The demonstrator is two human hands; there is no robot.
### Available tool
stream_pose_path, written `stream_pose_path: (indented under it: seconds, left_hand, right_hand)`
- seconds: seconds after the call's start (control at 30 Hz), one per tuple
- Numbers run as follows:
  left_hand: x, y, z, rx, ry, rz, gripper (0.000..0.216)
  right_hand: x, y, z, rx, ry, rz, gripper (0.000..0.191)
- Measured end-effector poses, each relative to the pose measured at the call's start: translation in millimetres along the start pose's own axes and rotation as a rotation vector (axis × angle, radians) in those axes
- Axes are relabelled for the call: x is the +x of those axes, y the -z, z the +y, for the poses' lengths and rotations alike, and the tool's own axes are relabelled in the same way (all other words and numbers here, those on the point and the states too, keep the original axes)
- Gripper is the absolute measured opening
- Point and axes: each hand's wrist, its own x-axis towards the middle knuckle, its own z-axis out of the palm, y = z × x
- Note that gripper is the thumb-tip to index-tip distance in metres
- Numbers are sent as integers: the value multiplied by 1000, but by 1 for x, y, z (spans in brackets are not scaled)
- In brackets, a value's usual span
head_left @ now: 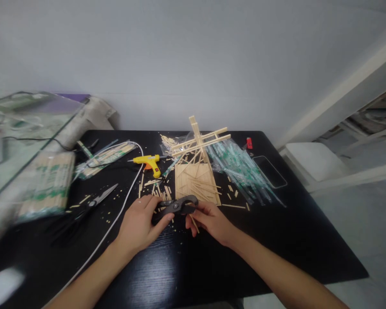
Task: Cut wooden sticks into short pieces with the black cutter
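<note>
My left hand (140, 224) is closed around the handles of black pruning shears (177, 207), whose curved jaws point right. My right hand (214, 224) pinches a thin wooden stick (194, 224) close to the jaws. Whether the blades touch the stick I cannot tell. Just beyond both hands lies a flat panel (183, 180) of sticks laid side by side, with loose sticks across it. Behind it stands a cross-shaped frame (197, 138) of chopsticks. Short cut pieces (165, 192) are strewn by my left fingers.
A yellow glue gun (152, 162) and open scissors (94, 201) lie left, beside a white cable (128, 193). Packed chopsticks (51, 180) are at the far left. Green-printed plastic wrappers (238, 165), a phone-like slab (270, 172) and a red object (249, 143) lie right.
</note>
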Motion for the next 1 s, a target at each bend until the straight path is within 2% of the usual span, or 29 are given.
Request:
stream_pose_path:
  seconds: [0.73,1.0]
  left_hand:
    - [-2,1,1,54,61,-77,43]
    - [-1,2,0,17,4,-33,40]
  right_hand:
    - [2,2,1,-34,24,23,36]
    - [0,1,-1,-47,28,19,35]
